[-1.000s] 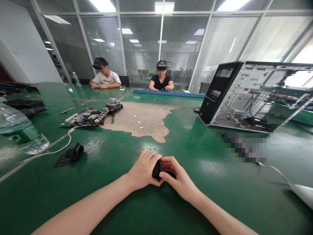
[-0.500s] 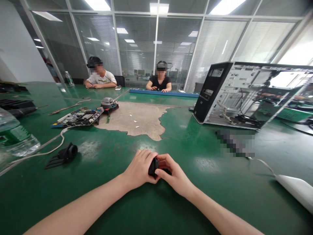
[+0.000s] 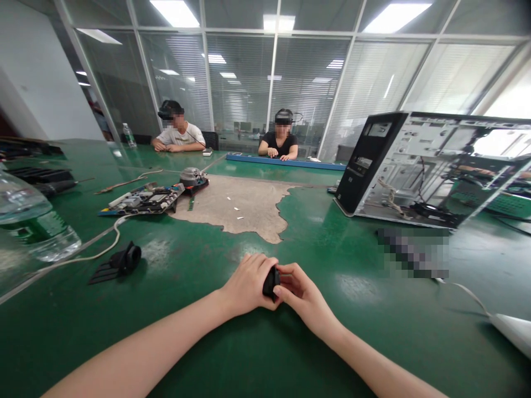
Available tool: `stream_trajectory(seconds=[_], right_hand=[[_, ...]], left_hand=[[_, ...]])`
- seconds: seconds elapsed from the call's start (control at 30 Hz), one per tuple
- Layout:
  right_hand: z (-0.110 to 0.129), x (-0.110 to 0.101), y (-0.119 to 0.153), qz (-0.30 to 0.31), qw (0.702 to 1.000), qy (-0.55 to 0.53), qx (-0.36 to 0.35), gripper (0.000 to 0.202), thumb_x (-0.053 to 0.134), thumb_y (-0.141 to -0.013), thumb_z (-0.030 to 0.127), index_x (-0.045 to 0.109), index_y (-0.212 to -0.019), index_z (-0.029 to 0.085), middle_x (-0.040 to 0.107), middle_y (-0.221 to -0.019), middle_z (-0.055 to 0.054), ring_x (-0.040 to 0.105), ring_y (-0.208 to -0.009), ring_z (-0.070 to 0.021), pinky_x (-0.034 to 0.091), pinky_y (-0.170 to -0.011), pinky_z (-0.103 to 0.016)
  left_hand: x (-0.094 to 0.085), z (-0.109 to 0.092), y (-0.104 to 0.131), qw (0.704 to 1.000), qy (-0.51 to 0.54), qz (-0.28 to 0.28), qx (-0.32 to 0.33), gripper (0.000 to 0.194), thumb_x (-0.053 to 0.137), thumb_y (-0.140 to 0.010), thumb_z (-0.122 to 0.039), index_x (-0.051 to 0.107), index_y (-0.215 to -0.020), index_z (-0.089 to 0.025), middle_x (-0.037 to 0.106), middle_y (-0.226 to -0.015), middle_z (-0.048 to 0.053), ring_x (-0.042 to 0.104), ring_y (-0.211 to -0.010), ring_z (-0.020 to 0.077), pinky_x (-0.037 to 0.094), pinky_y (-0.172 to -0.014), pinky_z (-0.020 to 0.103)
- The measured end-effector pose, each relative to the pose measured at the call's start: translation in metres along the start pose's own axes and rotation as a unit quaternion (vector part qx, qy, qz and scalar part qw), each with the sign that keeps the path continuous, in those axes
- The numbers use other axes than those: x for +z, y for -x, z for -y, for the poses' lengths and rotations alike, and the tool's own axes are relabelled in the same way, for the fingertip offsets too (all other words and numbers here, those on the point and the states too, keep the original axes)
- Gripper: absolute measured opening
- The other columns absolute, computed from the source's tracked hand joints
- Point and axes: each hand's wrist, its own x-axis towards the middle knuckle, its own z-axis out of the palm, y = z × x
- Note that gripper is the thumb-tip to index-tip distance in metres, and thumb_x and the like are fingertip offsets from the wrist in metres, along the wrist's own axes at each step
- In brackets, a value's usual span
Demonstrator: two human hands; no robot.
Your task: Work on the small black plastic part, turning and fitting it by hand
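Near the middle of the green table [image 3: 199, 342], my left hand [image 3: 249, 284] is wrapped round a small black part [image 3: 271, 283]. My right hand [image 3: 305, 296] holds the same part from the right, its thumb and fingertips on that side. Much of the part is hidden by my fingers. Off to the left lies another black plastic piece [image 3: 120, 262] with a round ring and flat slats, touched by neither hand.
A circuit board [image 3: 145, 200] and a metal-topped part [image 3: 193, 178] lie at left. A water bottle [image 3: 35, 221] is at the left edge. An open computer case [image 3: 367, 166] stands at right. Two people [image 3: 180, 135] [image 3: 282, 141] sit across the table.
The whole view has shifted, so the table, the things on it and my hands appear farther right. Both hands keep their hold on the black part.
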Motion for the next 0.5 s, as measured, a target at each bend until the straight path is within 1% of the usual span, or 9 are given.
stream_trajectory(seconds=[0.2,0.37,0.5], right_hand=[[0.001,-0.002,-0.010,-0.015,0.999,-0.035,-0.002,0.026,0.063,-0.072,0.027,0.048,-0.092,0.022,0.057,-0.095,-0.002,0.056,-0.092,-0.0165,0.045,-0.083,-0.033],[0.001,-0.008,-0.021,-0.019,0.999,-0.041,-0.005,0.018,0.058,-0.075,0.031,0.049,-0.087,0.021,0.056,-0.088,-0.001,0.056,-0.084,-0.0154,0.046,-0.070,-0.028],[-0.004,-0.013,-0.029,-0.012,0.999,-0.039,0.003,0.021,0.059,-0.074,0.030,0.048,-0.088,0.020,0.055,-0.090,-0.001,0.056,-0.084,-0.0152,0.045,-0.069,-0.027]], left_hand=[[0.004,0.010,-0.012,1.000,-0.005,0.010,-0.001,0.055,0.062,-0.056,-0.036,0.042,-0.103,-0.015,0.055,-0.092,0.007,0.050,-0.085,0.0243,0.034,-0.074,0.035],[0.006,0.013,-0.021,1.000,0.016,0.001,-0.002,0.049,0.061,-0.058,-0.038,0.043,-0.099,-0.016,0.055,-0.091,0.006,0.050,-0.085,0.0234,0.034,-0.073,0.034],[0.009,0.015,-0.025,0.999,0.029,-0.002,-0.014,0.049,0.061,-0.059,-0.039,0.043,-0.098,-0.017,0.055,-0.088,0.005,0.051,-0.082,0.0223,0.034,-0.072,0.033]])
